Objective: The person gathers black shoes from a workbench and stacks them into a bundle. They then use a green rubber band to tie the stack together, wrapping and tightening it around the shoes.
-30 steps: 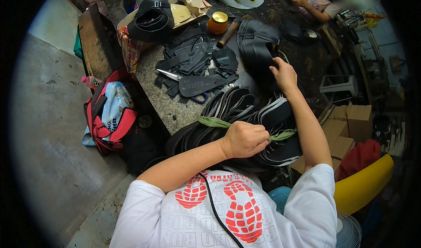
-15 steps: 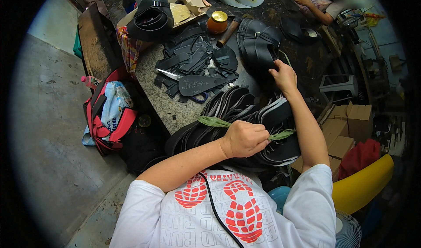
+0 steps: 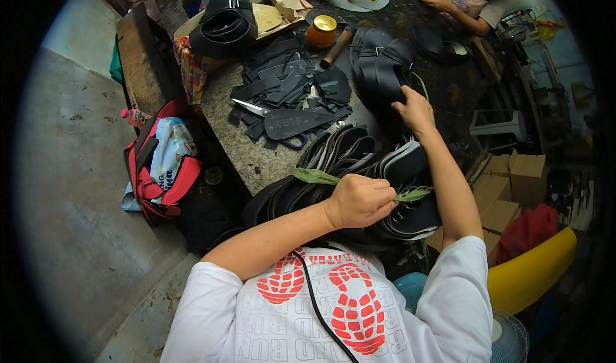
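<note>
My left hand is a fist around a long green strip, whose frayed end pokes out on the right side. The strip lies across a thick stack of black shoe soles with pale edges, close to my body. Farther off, my right hand is closed at the near end of several nested black leather sandals with a buckle. A thin green strand curves up beside its fingers; what these fingers grip is hidden.
Left of the sandals lie black leather scraps, scissors and a black pattern piece. An orange jar and wooden handle stand beyond. A red bag is at left, cardboard boxes at right. Another person's hand shows far right.
Both my hands keep their places and grips. The whole view has shifted very slightly, and the other person's hand looks a little changed.
</note>
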The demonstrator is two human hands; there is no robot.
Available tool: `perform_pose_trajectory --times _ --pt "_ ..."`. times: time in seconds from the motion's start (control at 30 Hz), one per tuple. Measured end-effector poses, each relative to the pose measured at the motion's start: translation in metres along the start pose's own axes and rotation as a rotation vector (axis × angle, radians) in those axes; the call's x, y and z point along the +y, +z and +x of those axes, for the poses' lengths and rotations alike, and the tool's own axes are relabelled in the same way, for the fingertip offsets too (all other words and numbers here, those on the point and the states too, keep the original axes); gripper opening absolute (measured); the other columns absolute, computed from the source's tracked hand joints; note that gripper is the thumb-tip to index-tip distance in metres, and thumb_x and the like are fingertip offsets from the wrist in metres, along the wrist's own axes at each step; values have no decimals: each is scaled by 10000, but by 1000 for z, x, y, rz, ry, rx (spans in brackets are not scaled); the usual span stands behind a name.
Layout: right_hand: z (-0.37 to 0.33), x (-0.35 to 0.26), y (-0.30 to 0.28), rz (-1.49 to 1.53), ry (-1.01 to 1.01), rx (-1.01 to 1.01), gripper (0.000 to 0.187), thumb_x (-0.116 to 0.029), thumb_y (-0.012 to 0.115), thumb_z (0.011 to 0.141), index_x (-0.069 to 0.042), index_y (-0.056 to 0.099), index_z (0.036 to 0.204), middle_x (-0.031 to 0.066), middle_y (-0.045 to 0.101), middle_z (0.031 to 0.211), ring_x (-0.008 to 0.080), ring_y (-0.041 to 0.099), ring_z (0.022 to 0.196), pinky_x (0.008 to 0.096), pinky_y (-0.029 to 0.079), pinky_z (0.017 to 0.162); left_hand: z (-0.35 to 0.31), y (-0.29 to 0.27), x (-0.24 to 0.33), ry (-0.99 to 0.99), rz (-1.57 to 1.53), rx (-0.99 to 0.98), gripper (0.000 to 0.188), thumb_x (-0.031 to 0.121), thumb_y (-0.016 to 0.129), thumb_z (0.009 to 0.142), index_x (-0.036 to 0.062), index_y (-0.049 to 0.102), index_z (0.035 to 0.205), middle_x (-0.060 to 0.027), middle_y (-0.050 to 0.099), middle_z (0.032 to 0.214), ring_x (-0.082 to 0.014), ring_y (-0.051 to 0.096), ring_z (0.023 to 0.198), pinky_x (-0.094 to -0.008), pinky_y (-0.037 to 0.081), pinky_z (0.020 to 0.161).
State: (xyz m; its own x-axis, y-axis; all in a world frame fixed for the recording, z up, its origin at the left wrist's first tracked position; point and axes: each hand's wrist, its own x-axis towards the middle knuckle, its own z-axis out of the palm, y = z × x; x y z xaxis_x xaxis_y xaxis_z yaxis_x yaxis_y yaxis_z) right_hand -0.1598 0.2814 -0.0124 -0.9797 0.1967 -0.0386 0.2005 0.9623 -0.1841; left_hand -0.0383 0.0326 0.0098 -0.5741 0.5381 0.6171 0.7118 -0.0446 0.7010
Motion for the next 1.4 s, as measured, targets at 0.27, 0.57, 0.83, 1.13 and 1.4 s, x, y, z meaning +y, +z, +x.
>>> perform_pose_trajectory --times 0.27,0.57,0.83,1.13,1.4 --pt "-9 -16 -48 873 -263 360 245 -72 650 925 -13 650 1162 83 719 974 128 654 885 266 500 802 -1 -1 1 25 -11 4 198 163 700 804 86 541 715 -65 516 666 -252 599 580 -372 486 521" --pt "-37 -106 -48 343 -759 144 345 -38 740 809 -23 640 1138 160 691 992 336 674 926 397 544 811 -3 -1 -1 29 -9 30 189 165 697 805 80 552 719 -68 525 673 -257 601 589 -374 488 525" --pt "-31 -105 -37 409 -546 -198 373 -63 721 827 -25 622 1184 204 674 1039 399 649 994 417 524 850 -4 -2 -2 21 8 32 184 174 698 806 79 558 731 -70 539 691 -259 609 606 -370 500 547" --pt "-31 -111 -69 509 -600 29 336 -1 691 877 -11 608 1202 172 688 1000 259 677 854 324 530 797 -5 -2 -2 16 -4 32 189 177 699 808 80 558 729 -69 539 688 -260 606 600 -370 503 545" --pt "-34 -114 -68 431 -617 96 343 36 692 832 -16 637 1166 185 690 1063 366 673 996 381 539 870 -5 -1 -2 12 2 36 196 182 701 809 81 557 723 -67 539 684 -257 605 595 -367 502 540"
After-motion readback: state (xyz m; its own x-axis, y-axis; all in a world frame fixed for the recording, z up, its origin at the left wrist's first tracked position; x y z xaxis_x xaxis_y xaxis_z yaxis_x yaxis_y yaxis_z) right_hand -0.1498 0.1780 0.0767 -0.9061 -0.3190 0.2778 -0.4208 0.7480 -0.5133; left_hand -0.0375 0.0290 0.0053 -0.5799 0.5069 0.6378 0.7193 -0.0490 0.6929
